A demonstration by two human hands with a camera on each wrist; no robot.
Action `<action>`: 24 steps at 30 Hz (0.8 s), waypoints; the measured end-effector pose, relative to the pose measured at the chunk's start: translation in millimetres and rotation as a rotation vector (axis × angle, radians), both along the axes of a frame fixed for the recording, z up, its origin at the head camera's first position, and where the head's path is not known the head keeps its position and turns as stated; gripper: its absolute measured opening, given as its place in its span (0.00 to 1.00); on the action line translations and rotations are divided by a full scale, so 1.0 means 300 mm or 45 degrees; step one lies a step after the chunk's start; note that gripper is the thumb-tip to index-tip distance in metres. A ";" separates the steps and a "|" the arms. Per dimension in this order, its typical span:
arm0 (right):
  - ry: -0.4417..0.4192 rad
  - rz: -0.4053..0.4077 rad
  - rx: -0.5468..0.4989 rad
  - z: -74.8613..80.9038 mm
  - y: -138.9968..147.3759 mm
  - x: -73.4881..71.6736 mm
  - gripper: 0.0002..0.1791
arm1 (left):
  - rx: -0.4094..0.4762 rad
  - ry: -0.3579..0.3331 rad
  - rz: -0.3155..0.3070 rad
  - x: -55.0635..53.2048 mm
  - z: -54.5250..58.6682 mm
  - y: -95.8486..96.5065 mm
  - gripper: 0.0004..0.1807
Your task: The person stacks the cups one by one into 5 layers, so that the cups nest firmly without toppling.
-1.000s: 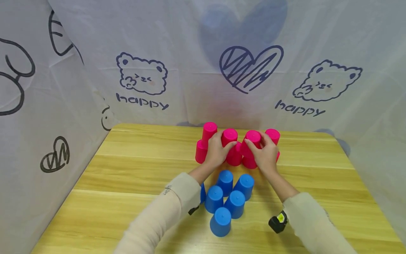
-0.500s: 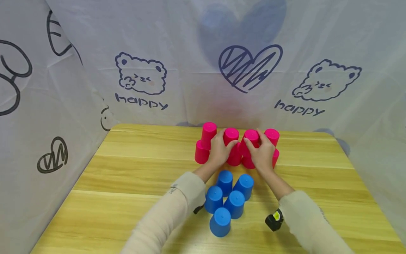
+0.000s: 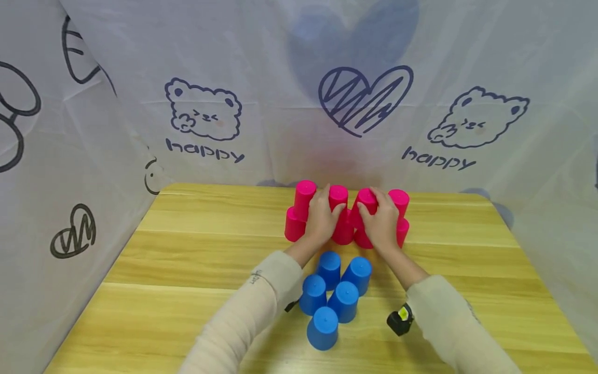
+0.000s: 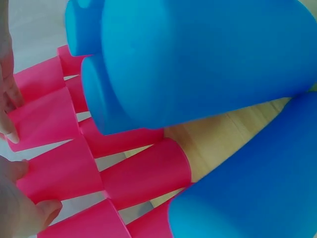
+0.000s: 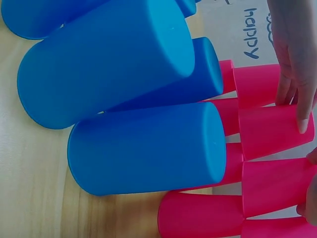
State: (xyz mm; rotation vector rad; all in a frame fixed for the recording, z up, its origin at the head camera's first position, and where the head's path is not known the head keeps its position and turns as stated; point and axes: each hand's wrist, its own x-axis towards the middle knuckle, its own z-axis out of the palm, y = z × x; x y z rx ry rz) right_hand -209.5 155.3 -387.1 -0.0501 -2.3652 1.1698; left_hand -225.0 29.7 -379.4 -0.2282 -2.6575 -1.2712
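My left hand [image 3: 321, 218] holds an upside-down pink cup [image 3: 338, 196] in the upper row, its thumb across the near side. Beside it my right hand [image 3: 380, 223] grips another pink cup [image 3: 366, 197], thumb at its left and fingers behind. Both cups stand on a lower row of pink cups [image 3: 343, 235]; my hands hide parts of that row. At the row's ends, one pink cup [image 3: 306, 195] stands upright at the left and another [image 3: 399, 200] at the right. In the left wrist view, the left thumb [image 4: 47, 212] touches its cup [image 4: 62, 168].
Several upside-down blue cups [image 3: 325, 327] stand in a cluster between my forearms, in front of the pink rows. Wooden table [image 3: 196, 265] surrounds them. A printed white cloth [image 3: 280, 130] hangs just behind the table's far edge.
My right hand has brought its pink cup slightly left, closer to the left hand's cup. The left forearm has shifted right and covers a blue cup partly visible before.
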 end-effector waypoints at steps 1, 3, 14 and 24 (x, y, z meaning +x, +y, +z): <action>-0.004 0.000 -0.001 0.002 0.000 -0.002 0.25 | -0.006 0.005 0.006 0.000 0.004 0.000 0.32; -0.008 0.002 -0.006 0.007 0.001 -0.003 0.25 | -0.008 0.006 0.006 0.000 0.010 0.001 0.32; -0.049 0.006 -0.026 0.013 -0.013 -0.017 0.24 | -0.054 -0.018 0.004 -0.009 0.020 0.001 0.31; -0.016 -0.010 -0.027 0.011 -0.020 -0.030 0.22 | -0.110 0.044 -0.023 -0.016 0.017 0.002 0.29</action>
